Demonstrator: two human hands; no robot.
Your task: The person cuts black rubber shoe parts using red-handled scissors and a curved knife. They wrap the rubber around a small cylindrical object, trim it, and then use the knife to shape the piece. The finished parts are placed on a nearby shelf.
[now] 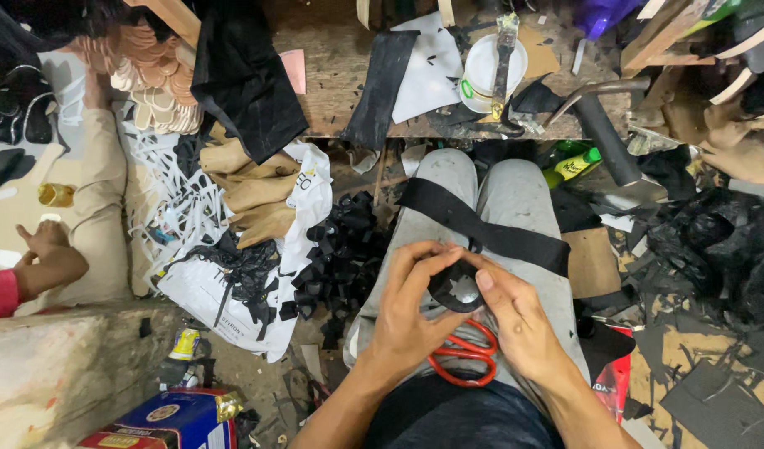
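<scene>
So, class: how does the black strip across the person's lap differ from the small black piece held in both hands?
The black strip is long, straight and flat, draped across the grey-trousered knees; the small black piece is short and bent into a loop. The strip lies untouched, while the piece is pinched between the left hand and right hand. Both are black and look like the same material.

The orange-handled scissors (465, 357) show only their loops; the blades lie hidden under the left hand (411, 320) and right hand (519, 320). The fingers cover much of the small black curved piece (455, 291). At nine o'clock, another person's hand with a pink sleeve (33, 270) is cut by the edge.
</scene>
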